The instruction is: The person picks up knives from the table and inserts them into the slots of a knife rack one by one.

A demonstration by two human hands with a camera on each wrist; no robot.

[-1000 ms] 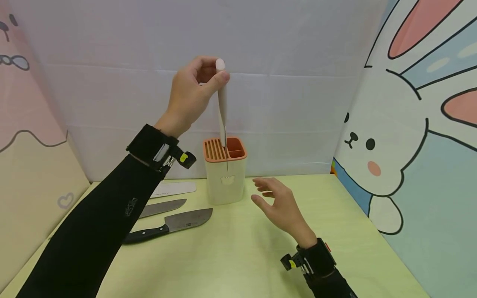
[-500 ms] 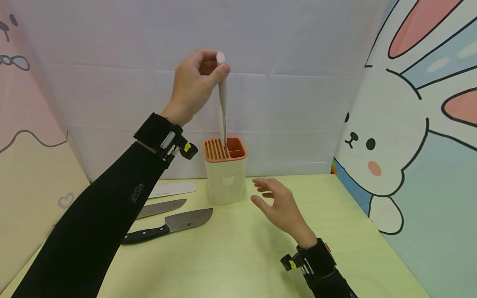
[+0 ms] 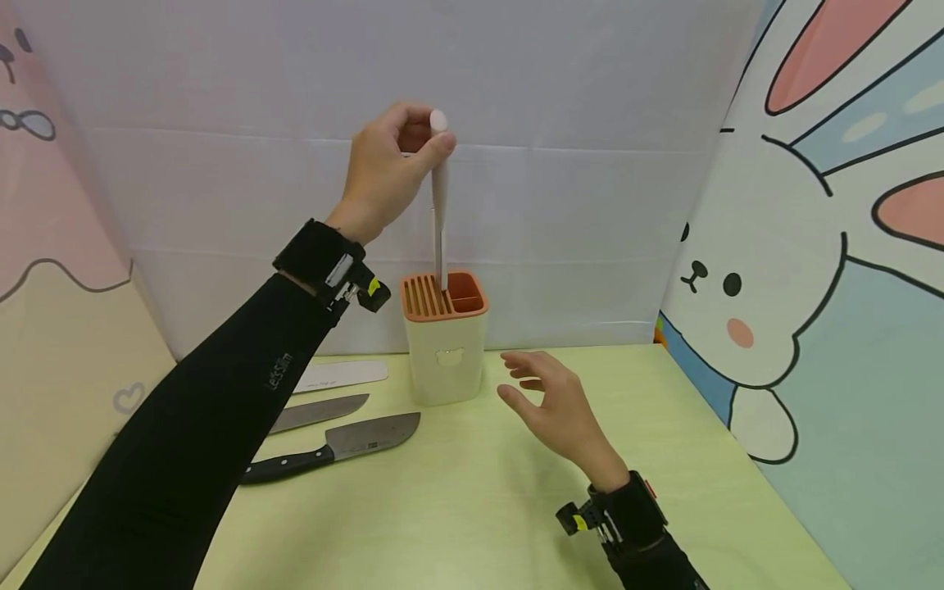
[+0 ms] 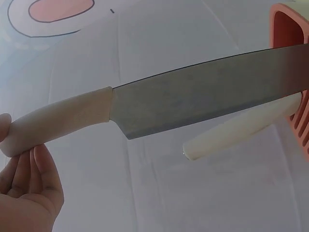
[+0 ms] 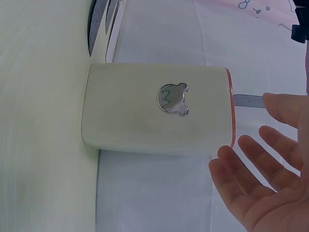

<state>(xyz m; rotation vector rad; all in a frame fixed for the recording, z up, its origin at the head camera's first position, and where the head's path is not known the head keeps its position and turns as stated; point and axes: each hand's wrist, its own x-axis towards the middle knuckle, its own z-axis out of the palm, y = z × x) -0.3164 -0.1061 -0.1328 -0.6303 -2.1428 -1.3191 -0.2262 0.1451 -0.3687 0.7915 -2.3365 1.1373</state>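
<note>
My left hand (image 3: 391, 168) pinches the butt of a pale-handled kitchen knife (image 4: 207, 92), which hangs point down over the knife holder (image 3: 446, 365). In the left wrist view the far end of its blade reaches the holder's orange slotted top (image 4: 303, 121); whether the tip is inside a slot, I cannot tell. A second pale knife handle (image 4: 241, 130) sticks out of that top. To the right of the holder, my right hand (image 3: 549, 406) hovers with fingers spread, holding nothing. In the right wrist view its fingers appear beside the holder's white body (image 5: 130, 106).
Left of the holder lie a black-handled knife (image 3: 372, 434), a narrower blade (image 3: 320, 411) and a pale blade (image 3: 345, 374), the last two partly hidden by my left sleeve. A white backdrop (image 3: 590, 246) rises behind the green tabletop (image 3: 457, 500).
My left hand has risen slightly and then dipped a little. The knife's blade, earlier seen across the holder's front, now lines up with its slotted top. My right hand has stayed still.
</note>
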